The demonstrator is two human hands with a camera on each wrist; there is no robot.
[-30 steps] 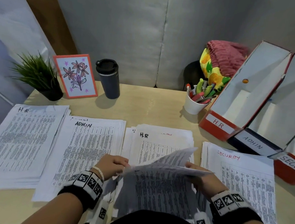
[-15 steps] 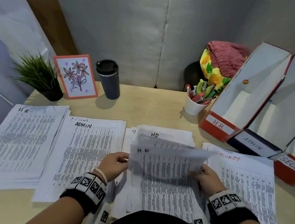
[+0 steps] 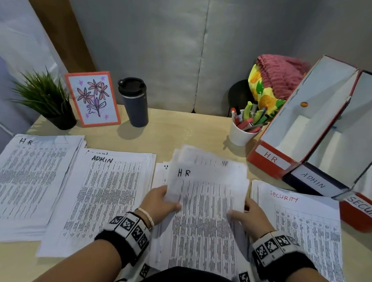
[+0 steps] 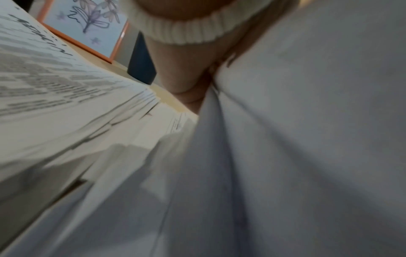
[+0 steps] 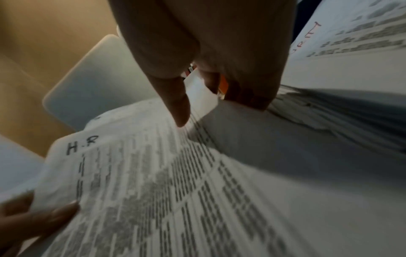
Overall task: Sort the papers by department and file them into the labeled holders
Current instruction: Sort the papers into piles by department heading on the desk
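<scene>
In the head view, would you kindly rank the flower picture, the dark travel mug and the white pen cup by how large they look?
1. Flower picture, largest.
2. Dark travel mug.
3. White pen cup, smallest.
All three stand at a similar depth.

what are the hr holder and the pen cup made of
HR holder: looks like cardboard, matte, red outside and white inside, with flat folded walls and a paper label. Pen cup: smooth white, slightly glossy, probably ceramic or plastic; the pictures leave that open.
</scene>
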